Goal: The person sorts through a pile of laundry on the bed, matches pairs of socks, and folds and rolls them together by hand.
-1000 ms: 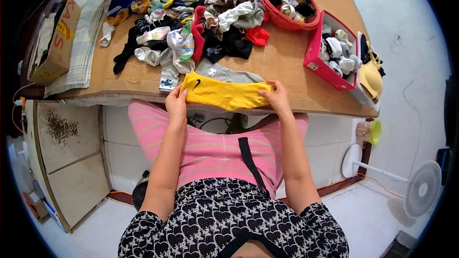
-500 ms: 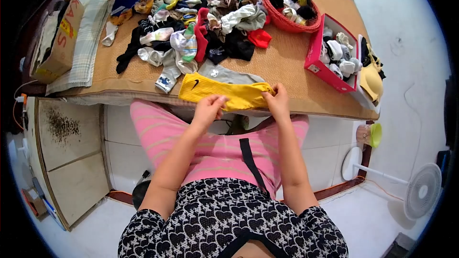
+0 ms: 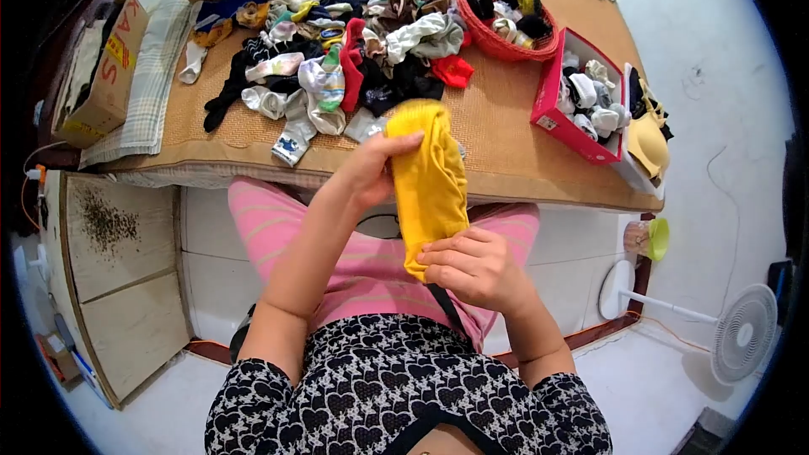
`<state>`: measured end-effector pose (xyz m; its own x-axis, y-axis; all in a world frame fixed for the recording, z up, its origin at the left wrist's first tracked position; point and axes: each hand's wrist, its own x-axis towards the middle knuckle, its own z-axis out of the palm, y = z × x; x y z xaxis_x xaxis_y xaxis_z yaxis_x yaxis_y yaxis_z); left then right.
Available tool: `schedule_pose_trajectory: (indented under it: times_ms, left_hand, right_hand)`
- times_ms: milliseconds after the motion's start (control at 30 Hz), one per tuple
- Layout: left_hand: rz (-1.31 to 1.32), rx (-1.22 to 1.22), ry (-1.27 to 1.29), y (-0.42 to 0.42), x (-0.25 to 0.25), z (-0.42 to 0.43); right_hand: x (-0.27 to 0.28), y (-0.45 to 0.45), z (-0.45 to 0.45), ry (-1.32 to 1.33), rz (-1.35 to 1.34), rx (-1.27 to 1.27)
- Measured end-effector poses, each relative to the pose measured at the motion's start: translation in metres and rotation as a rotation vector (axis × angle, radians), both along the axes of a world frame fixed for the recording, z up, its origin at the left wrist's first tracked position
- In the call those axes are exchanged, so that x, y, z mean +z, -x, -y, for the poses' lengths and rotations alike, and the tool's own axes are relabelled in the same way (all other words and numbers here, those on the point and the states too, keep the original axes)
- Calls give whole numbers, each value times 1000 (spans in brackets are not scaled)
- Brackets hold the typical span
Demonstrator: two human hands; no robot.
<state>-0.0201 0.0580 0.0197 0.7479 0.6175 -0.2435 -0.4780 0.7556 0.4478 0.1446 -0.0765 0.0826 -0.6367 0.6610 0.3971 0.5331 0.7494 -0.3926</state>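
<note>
A yellow sock stands almost upright in front of me, lifted off the bed and stretched between both hands. My left hand grips it near its upper part, thumb across the front and the other fingers hidden behind. Low on the sock, my right hand is closed round its end. Behind it, a grey sock lies partly hidden on the woven mat. Close by are a white sock with a blue picture and a large loose pile of mixed socks.
A red basket and a pink box, both holding socks, stand on the bed's right. Beige bras lie beyond the box. Cardboard boxes are at the left. A white fan stands on the right floor.
The yellow sock has come up off the bed and turned from lying sideways to nearly upright. My left hand has risen; my right hand has moved down toward my body.
</note>
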Motion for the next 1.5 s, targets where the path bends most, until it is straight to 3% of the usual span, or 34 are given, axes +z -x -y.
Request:
schedule_pose_trajectory:
  times_ms: [100, 167, 267, 400, 533, 600, 667, 700, 767, 867, 933, 1000, 1133, 1233, 1400, 1467, 1500]
  left_hand:
    - [-114, 99, -142, -17, -3, -31]
    - [-170, 167, -225, -33, -3, -44]
    - [-275, 212, -202, -53, -54, -65]
    - [-769, 114, -127, -43, -112, -38]
    - [-843, 1, -129, -14, -124, 29]
    - [-861, -114, -4, -7, -122, 50]
    - [-694, -268, 51, -5, -126, 54]
    - [-693, -266, 54, -7, -125, 55]
    - [-321, -134, 210, -13, -124, 52]
    - [-266, -61, 244, -17, -121, 51]
    - [-230, -45, 264, -15, -120, 51]
    - [-140, -45, 242, -14, -118, 52]
    - [-225, -81, 273, -13, -123, 61]
    - [-267, -81, 299, -23, -115, 67]
    - [-77, -55, 451, -18, -116, 64]
    - [-8, -50, 373, -17, -114, 65]
    - [-100, -83, 326, -18, -116, 67]
  right_hand:
    - [-13, -6, 0, 38, 5, -76]
    - [-35, -12, -5, -23, -11, -255]
    - [-84, -19, -22, -75, -72, -402]
    - [-138, -25, -27, -4, -75, -466]
    - [-150, -19, -15, 72, -88, -455]
    - [-149, -17, -14, 96, -84, -428]
    - [-144, -13, -13, 121, -80, -390]
    - [-141, -11, -13, 141, -75, -352]
    - [-132, -5, -14, 144, -62, -302]
    - [-112, 3, -14, 159, -131, -296]
    - [-107, 6, -16, 66, -223, -479]
    - [-123, -8, -12, 99, -208, -490]
    - [-142, -14, -10, 341, -300, -594]
    - [-144, -10, -19, 813, -526, -737]
    - [-160, -5, -24, 792, -483, -911]
    - [-162, -4, -21, 671, -369, -986]
    - [-162, -4, -19, 672, -368, -987]
